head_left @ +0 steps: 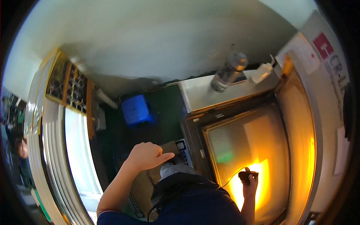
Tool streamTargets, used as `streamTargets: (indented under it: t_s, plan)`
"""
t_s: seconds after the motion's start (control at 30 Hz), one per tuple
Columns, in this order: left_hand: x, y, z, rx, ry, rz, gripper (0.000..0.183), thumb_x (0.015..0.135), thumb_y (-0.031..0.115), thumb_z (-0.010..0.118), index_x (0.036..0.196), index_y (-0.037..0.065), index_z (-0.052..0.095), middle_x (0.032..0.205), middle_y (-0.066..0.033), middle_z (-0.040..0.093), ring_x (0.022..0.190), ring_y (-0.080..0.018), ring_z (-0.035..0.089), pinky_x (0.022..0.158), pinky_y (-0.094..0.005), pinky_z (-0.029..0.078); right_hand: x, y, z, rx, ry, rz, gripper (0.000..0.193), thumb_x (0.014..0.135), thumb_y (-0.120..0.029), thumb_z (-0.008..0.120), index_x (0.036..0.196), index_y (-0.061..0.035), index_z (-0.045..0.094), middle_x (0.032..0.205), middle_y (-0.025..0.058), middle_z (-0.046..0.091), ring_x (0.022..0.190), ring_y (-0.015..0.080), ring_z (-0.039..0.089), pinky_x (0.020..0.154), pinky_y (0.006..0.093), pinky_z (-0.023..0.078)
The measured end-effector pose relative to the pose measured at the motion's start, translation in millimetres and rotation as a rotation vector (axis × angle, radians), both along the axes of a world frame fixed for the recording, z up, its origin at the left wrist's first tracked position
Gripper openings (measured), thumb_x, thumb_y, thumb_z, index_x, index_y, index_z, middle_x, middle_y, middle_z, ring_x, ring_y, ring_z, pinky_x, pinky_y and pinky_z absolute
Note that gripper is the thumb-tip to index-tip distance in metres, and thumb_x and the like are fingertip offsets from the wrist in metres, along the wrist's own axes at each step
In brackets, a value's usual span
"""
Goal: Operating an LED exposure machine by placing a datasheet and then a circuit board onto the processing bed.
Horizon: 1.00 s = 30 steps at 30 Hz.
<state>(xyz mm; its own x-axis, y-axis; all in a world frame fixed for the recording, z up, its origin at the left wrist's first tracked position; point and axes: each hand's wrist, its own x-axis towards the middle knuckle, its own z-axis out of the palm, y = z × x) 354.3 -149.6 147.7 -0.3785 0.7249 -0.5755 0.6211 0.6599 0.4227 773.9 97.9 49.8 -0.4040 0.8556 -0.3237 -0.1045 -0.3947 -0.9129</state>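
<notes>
Over the glowing lower part of the framed panel (232, 133), the person's right hand (251, 183) grips a small black handheld device (246, 175), from which a thin cord (231, 179) runs left past the panel's near edge toward the person's body. The device looks light and rigid, probably hard-cased and easily damaged by a drop; its body seems the best place to take hold, with the cord left slack and free of strain. Left of the panel, the left hand (146, 155) is raised with its fingers curled and its thumb out; its palm is turned away, so whether it encloses anything cannot be told. Fingers cover part of the device, and yellow glare washes out the panel around it, hiding its underside and any contact. The cord's far end is lost against the dark clothing.
</notes>
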Motion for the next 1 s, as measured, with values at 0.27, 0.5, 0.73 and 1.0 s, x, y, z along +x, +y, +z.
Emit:
streamTargets:
  t_s: [0.27,0.5,0.73,1.0]
  plan:
    - [62,102,-11,0.335,-0.708,-0.386,0.036,0.093,0.036,0.065,0.111,0.004,0.067,0.100,-0.0124,0.071,0.089,-0.0244,0.068,0.078,-0.0377,0.054,-34,3,38,0.021,0.148,0.387,0.024,0.075,-0.009,0.076,0.096,-0.0123,0.064,0.128,0.0249,0.061,0.124,0.0330,0.054,0.104,0.0424,0.041]
    - [120,135,-59,0.181,-1.121,-0.378,0.056,0.092,0.025,0.069,0.136,0.000,0.046,0.118,-0.0129,0.062,0.108,-0.0216,0.061,0.092,-0.0341,0.049,-98,-22,52,-0.120,0.529,0.234,0.024,0.080,-0.006,0.074,0.101,-0.0098,0.062,0.133,0.0173,0.057,0.118,0.0247,0.056,0.096,0.0372,0.047]
    - [143,115,-39,0.159,-1.385,-0.096,0.068,0.089,0.014,0.072,0.146,0.001,0.037,0.132,-0.0093,0.055,0.120,-0.0184,0.055,0.102,-0.0331,0.045,-65,-68,45,0.363,-0.013,0.125,0.033,0.081,-0.010,0.074,0.112,-0.0089,0.062,0.128,0.0119,0.058,0.120,0.0223,0.054,0.104,0.0383,0.041]
    - [205,34,-65,0.077,-0.898,-0.356,0.068,0.090,0.026,0.071,0.147,0.005,0.040,0.140,-0.0107,0.054,0.127,-0.0220,0.053,0.103,-0.0352,0.045,16,-171,14,0.622,-0.496,0.243,0.037,0.080,-0.023,0.077,0.112,-0.0096,0.065,0.129,0.0157,0.058,0.121,0.0322,0.056,0.103,0.0407,0.045]
